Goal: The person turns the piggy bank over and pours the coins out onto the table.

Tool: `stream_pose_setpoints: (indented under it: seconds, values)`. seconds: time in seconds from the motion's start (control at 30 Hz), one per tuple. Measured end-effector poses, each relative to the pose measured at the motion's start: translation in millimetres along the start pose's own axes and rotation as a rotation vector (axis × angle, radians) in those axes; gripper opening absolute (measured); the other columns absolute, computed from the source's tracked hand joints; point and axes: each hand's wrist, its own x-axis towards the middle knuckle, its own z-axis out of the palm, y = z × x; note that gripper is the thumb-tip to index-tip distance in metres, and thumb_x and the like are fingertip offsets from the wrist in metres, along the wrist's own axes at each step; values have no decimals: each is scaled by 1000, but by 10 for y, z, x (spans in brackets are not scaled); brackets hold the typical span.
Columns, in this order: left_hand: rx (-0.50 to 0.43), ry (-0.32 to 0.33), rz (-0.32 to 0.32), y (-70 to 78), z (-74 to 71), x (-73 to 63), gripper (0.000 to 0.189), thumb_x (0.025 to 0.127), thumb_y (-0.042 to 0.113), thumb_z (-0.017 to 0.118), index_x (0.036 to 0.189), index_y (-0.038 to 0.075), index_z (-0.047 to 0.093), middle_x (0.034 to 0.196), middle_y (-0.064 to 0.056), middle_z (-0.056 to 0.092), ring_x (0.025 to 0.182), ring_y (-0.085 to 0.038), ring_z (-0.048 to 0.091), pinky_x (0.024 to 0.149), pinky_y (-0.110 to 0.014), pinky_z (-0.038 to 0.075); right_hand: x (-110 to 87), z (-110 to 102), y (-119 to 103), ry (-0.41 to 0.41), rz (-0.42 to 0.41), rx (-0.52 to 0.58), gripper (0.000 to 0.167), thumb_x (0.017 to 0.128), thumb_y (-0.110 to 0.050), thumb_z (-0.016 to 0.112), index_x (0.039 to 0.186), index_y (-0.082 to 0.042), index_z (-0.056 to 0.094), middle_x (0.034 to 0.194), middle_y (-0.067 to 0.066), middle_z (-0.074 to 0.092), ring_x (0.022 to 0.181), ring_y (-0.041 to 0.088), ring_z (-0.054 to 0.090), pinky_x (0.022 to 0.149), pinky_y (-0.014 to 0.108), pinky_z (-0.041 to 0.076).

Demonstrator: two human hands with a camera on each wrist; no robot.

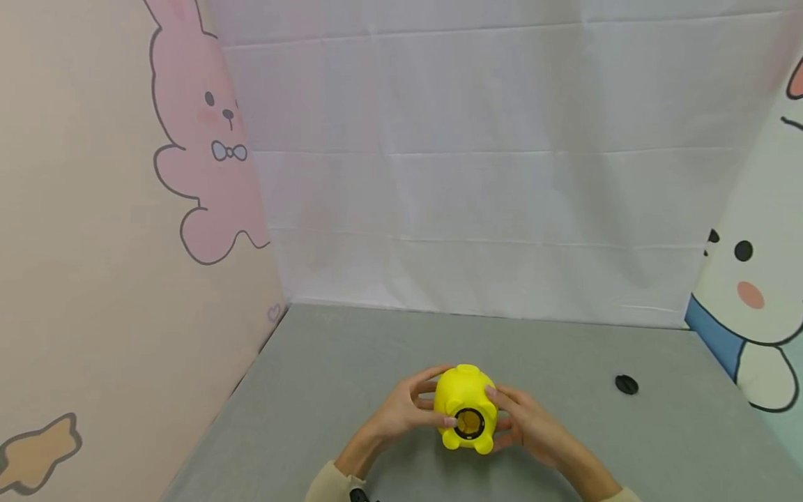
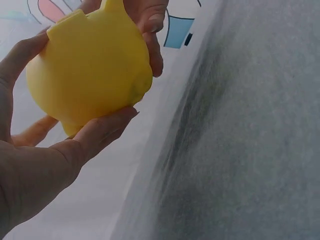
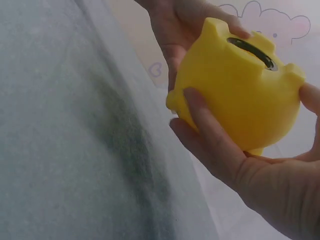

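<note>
Yellow pig-shaped container, held in two hands

Left hand (image 1: 404, 408): half open, fingers parted and bent round the container's left side; thumb laid on the front, at the edge of the opening. Right hand (image 1: 533, 429): likewise half open, gripping the right side between spread thumb and fingers.
Yellow container (image 1: 465, 388): between the two hands, touching both, raised off the grey table (image 1: 376, 335). Rounded body, stubby feet; round opening with black rim (image 1: 469, 423) turned toward the wearer. Sides partly covered by the fingers.
Black cap (image 1: 626, 384): small, round, ridged across; lying on the table to the right of the right hand, well apart from it.
Surroundings: white cloth (image 1: 470, 195) hung behind the table, creased; pink rabbit drawing (image 1: 201, 125) on the left wall; pale cartoon figure (image 1: 759, 307) at right. Cream sleeve (image 1: 331, 481) at the left wrist, dark item (image 1: 359, 495) beside its cuff.
</note>
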Motion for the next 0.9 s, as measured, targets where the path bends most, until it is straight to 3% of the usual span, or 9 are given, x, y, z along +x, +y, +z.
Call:
stream_pose_setpoints:
  seconds: [0.23,0.37,0.53,0.67,0.9]
  values:
    - [-73,27,-39,-4,24,-25,99,86,14,89,165,33,32,160,-26,47,132,-40,65,102,-45,62,22,28,7,100,-26,-46,74,112,-43,45,157,14,30,123,9,70,98,27,78,84,41,67]
    - [-108,25,-101,20,29,-34,104,88,21,88,169,26,24,162,-27,43,132,-37,65,100,-44,63,22,34,22,156,-50,-92,70,111,-40,49,157,11,34,130,15,68,101,28,76,84,40,67]
    - [-136,39,-188,-18,27,-3,74,104,43,66,163,8,37,146,-21,61,121,-31,70,89,-46,66,32,71,49,231,-93,-178,65,107,-34,60,156,5,41,153,31,51,113,25,70,84,42,67]
    - [-165,31,-203,-54,42,6,74,107,58,51,152,0,50,136,-20,67,114,-32,73,80,-41,66,15,92,56,238,-131,-216,65,106,-30,63,157,3,41,159,35,42,115,29,71,83,40,67]
    - [-161,46,-236,-22,109,14,74,102,60,59,138,-5,61,124,-18,69,94,-25,79,70,-32,67,-36,92,54,200,-185,-263,64,105,-24,64,157,4,39,160,37,37,119,35,71,83,38,67]
